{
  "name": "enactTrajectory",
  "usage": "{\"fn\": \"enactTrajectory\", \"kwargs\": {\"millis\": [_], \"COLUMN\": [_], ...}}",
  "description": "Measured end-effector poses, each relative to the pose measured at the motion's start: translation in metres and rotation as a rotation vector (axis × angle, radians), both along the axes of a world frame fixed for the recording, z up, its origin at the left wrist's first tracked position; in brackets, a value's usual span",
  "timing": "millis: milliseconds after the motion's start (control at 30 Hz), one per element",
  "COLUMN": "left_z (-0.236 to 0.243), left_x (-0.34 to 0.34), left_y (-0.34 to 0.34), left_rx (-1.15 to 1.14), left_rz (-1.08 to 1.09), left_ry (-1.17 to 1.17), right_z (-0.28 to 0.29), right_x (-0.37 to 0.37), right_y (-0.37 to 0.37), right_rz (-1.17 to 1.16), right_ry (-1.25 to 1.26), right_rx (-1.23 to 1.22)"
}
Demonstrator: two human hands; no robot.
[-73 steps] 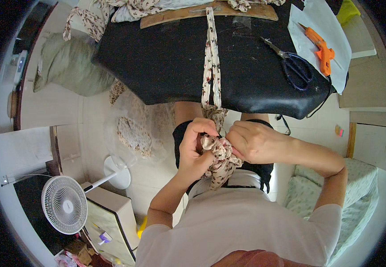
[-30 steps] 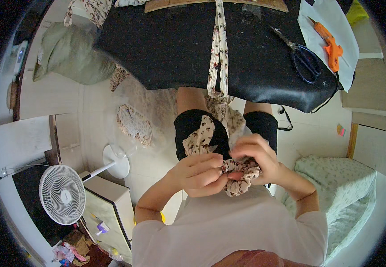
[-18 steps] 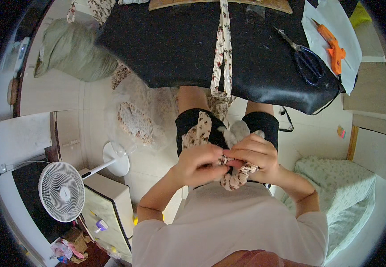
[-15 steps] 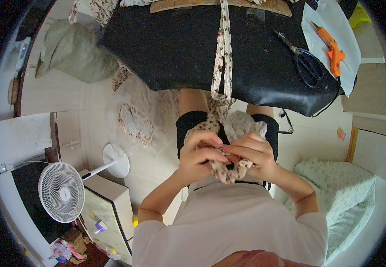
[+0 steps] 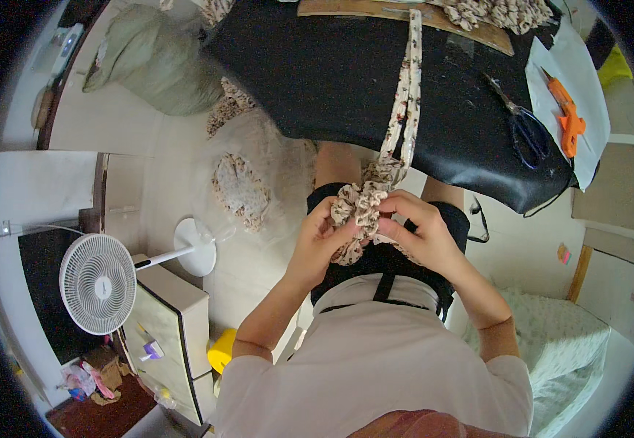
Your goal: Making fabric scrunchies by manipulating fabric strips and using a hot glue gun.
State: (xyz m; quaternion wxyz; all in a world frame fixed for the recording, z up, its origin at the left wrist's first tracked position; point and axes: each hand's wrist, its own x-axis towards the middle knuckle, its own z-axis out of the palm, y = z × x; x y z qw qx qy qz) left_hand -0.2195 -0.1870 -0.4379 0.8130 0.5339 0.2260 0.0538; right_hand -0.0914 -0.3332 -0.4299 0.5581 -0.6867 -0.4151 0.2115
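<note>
Over my lap, a cream scrunchie with a small dark-and-red floral print is bunched between my two hands. My left hand grips its left side, thumb pressed onto the gathered cloth. On the other side my right hand pinches the cloth between thumb and fingers. Just beyond, long strips of the same printed fabric hang over the edge of the black-covered table and reach down to my lap. What lies under my fingers is hidden.
Dark-handled scissors and an orange glue gun lie at the table's right. A wooden strip and several gathered scrunchies sit at the far edge. Left are a clear bag of scrunchies, a grey-green sack and a white fan.
The scrunchie has been turned and pushed together into a tighter bunch, held a little farther from my body. My head view has shifted, so the table appears moved right.
</note>
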Motion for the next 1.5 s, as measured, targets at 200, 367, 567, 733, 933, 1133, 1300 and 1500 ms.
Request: {"fn": "enactTrajectory", "kwargs": {"millis": [200, 367, 567, 733, 933, 1133, 1300, 1500], "left_z": [-0.002, -0.004, 0.006, 0.028, 0.081, 0.126, 0.159, 0.206], "left_x": [-0.006, -0.01, -0.018, -0.031, -0.039, -0.054, -0.059, -0.063], "left_y": [0.003, 0.004, 0.026, 0.061, 0.125, 0.196, 0.23, 0.249], "left_rx": [0.018, 0.259, 0.15, -0.07, 0.176, 0.399, 0.664, 0.684], "left_rz": [0.047, 0.13, 0.231, 0.284, 0.536, 0.715, 0.784, 0.675], "left_ry": [-0.139, -0.027, -0.027, -0.124, -0.187, -0.211, -0.183, -0.21], "right_z": [0.009, 0.0, -0.009, -0.03, -0.052, -0.066, -0.069, -0.06], "right_x": [0.004, -0.014, -0.008, -0.02, -0.026, -0.023, -0.019, -0.016], "right_y": [0.012, 0.024, 0.042, 0.047, 0.036, 0.024, 0.026, 0.061], "right_rz": [0.069, -0.159, -0.171, -0.005, 0.051, 0.131, 0.156, 0.206], "right_ry": [-0.137, -0.623, -0.34, -0.118, -0.04, -0.067, -0.15, -0.024], "right_rx": [0.008, 0.194, 0.087, 0.106, -0.089, -0.172, -0.161, -0.076]}}
